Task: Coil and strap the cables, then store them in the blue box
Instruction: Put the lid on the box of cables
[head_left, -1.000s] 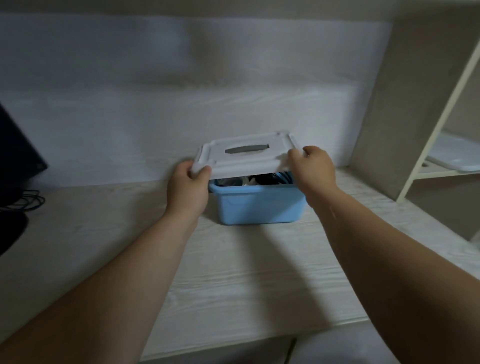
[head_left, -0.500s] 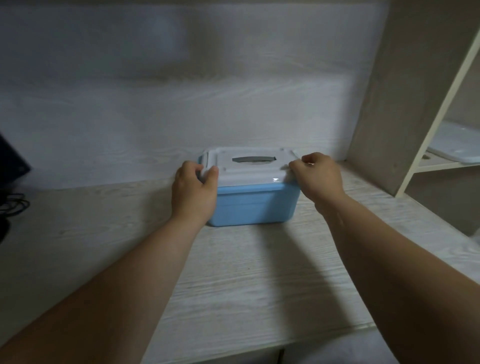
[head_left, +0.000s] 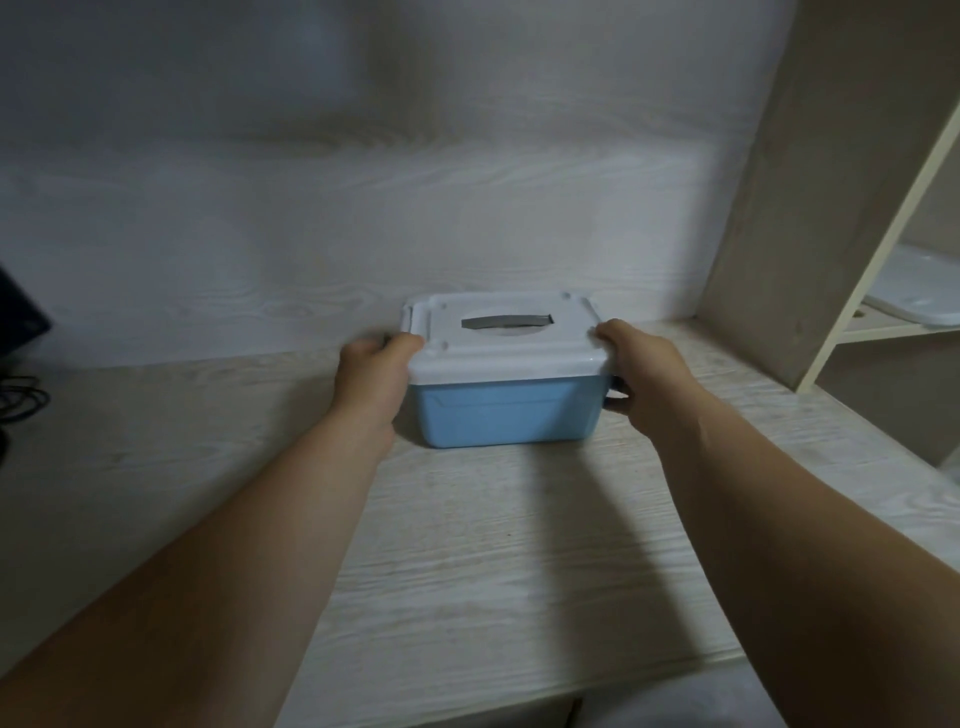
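At twelve o'clock on the pale wood-grain desk, the rectangular blue plastic box sits under its white plastic lid, with the left hand at nine and the right hand at three, fingers curled round the lid's ends; closing step judged in hand, and an even downward press is needed next.

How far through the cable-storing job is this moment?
Looks done: the white lid sits flat on the blue box, hiding its contents. In hand: the left hand and right hand each grip one end of the lid, seemingly latching it. Left: probably only securing the lid and letting go.
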